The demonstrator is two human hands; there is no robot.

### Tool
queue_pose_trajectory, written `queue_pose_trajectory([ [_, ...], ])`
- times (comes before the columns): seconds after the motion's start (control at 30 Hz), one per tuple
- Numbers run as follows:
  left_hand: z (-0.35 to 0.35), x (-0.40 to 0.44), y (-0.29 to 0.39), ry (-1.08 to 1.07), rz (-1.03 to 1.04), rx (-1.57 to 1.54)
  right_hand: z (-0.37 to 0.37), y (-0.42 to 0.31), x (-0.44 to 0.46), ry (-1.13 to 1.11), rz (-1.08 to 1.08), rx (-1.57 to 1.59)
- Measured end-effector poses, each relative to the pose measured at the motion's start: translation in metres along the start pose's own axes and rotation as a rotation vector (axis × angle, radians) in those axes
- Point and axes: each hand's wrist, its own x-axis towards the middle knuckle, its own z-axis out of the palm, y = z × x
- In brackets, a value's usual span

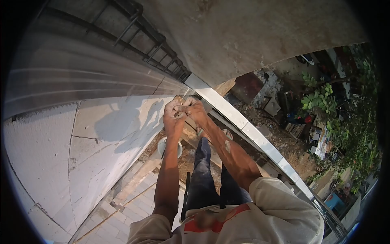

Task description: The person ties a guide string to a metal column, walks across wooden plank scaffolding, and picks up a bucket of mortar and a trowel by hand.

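Both hands are brought together beside the upper end of a pale bar (220, 103), near the top edge of a whitish wall (87, 150). The left hand (174, 112) and the right hand (195, 109) are set fingertip to fingertip. A thin yellowish strand (180, 98) is seen standing out above the fingers, just off the corner where wall edge and bar converge; it appears to be held in a narrow, closed pinch by both hands, though the exact contact is masked by the knuckles. Whether it is string or wire cannot be told.

For good handling, the strand is probably best gripped close to the point being worked, with one pinch kept firm while the other makes small movements. Even tension is advisable, since so fine a piece may slip or kink. Because the arms are extended, steady footing is judged important.

Containers: a light-coloured bucket (161, 144) is placed below, beyond the wall's edge, and is partly hidden by the left forearm. A dark, slender object is seen at its near side; whether it stands inside cannot be made out, and any other contents are obscured. At far lower right, past the bar's outer edge, a blue bin-like object (334, 202) is visible; its contents cannot be discerned.
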Motion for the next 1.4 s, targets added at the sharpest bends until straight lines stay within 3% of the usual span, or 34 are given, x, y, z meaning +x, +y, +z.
queue_pose_trajectory([
  [0.17,-0.011,-0.004,-0.008,0.05,-0.127,0.265,-0.001,-0.002,0.0,-0.016,0.009,0.039],
  [0.3,-0.007,-0.006,0.003,0.065,-0.162,0.154,0.0,-0.008,-0.005,-0.089,0.095,0.079],
  [0.37,-0.013,-0.002,0.008,-0.024,-0.167,0.357,0.005,-0.013,-0.004,-0.068,0.146,0.141],
  [0.4,-0.015,-0.001,0.009,-0.024,-0.167,0.358,0.007,-0.015,-0.004,-0.046,0.197,0.2],
  [0.47,-0.018,0.0,0.01,-0.038,-0.375,0.082,0.003,-0.021,-0.009,-0.102,0.23,0.222],
  [0.57,-0.021,0.008,0.012,-0.111,-0.41,0.145,-0.003,-0.024,-0.011,-0.11,0.219,0.146],
  [0.7,-0.01,0.007,0.008,-0.104,-0.261,0.314,-0.003,-0.014,-0.002,0.009,0.096,0.057],
  [0.77,-0.004,0.006,0.001,0.031,0.019,0.356,-0.002,-0.01,0.0,0.044,0.086,0.059],
  [0.9,-0.003,0.01,-0.002,0.063,0.012,0.336,0.002,-0.013,0.001,0.147,0.103,0.07],
  [1.03,-0.008,0.014,0.006,-0.025,-0.114,0.529,0.003,-0.013,0.002,0.129,0.11,0.106],
  [1.1,-0.013,0.016,-0.004,-0.049,-0.148,0.541,0.001,-0.016,-0.001,-0.028,0.136,0.192],
  [1.17,-0.018,0.018,-0.028,-0.025,-0.083,0.547,-0.002,-0.02,-0.006,-0.034,0.166,0.213],
  [1.2,-0.011,0.016,-0.008,-0.026,-0.084,0.545,-0.004,-0.022,-0.008,-0.042,0.196,0.234],
  [1.27,-0.003,0.011,0.028,-0.087,-0.326,0.337,-0.007,-0.027,-0.012,-0.04,0.171,0.166],
  [1.4,-0.003,0.016,0.017,-0.135,-0.274,0.522,0.0,-0.03,-0.007,-0.013,0.083,0.072],
])
